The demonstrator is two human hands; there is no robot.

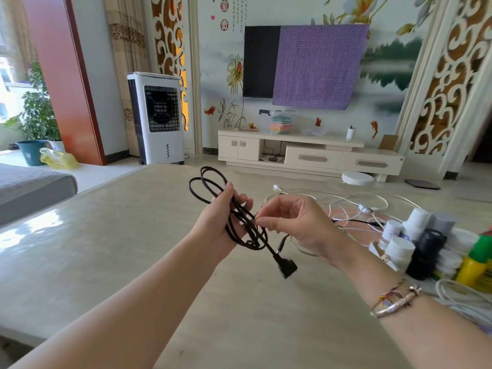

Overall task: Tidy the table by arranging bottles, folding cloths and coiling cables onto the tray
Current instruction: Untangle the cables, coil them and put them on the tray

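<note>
table (pixel 106 262): beige top, lying under both arms
bottles (pixel 426 243): standing clustered at the table's right edge
white cables (pixel 346 201): lying loose on table behind right hand
black cable (pixel 239 217): looped, held above table, plug dangling
left hand (pixel 221 222): fingers curling round the loops
right hand (pixel 295 222): thumb and fingertips pinching a strand

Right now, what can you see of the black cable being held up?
The black cable is thin, round and matte, rubbery-looking, gathered into several long loose loops above the table. The left hand grips the bundle across its palm, loops sticking up past the fingers. The right hand pinches a strand at the bundle's middle. A chunky black plug dangles below on a short tail. Another black strand runs right toward the bottles; whether it is the same cable is unclear.
</note>
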